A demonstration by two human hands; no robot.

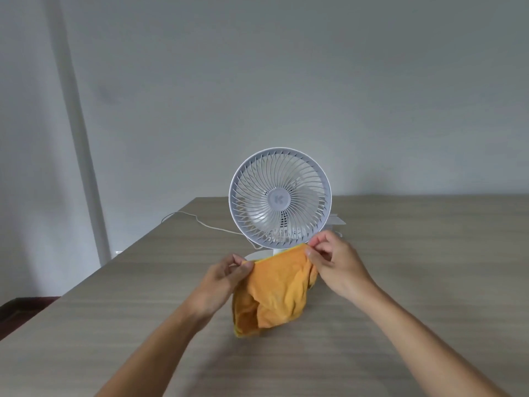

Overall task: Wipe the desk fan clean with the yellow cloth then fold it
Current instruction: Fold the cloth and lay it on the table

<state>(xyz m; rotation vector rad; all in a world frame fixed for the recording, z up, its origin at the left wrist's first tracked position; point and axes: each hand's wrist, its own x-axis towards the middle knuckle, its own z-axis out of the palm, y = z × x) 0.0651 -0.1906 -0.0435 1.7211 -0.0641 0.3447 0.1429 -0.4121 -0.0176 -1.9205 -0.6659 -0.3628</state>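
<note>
A white desk fan (280,199) stands upright on the wooden table (415,267), its round grille facing me. In front of its base hangs the yellow cloth (274,293), held up by its top edge. My left hand (226,277) pinches the cloth's upper left corner. My right hand (332,265) pinches the upper right corner, close to the fan's lower rim. The cloth sags between my hands and its crumpled lower part hangs down near the tabletop. The fan's base is mostly hidden behind the cloth.
A thin white cord (197,220) runs from the fan across the table toward its left edge. Something flat and white (337,220) lies behind the fan on the right. A grey wall rises behind the table; the floor shows at far left.
</note>
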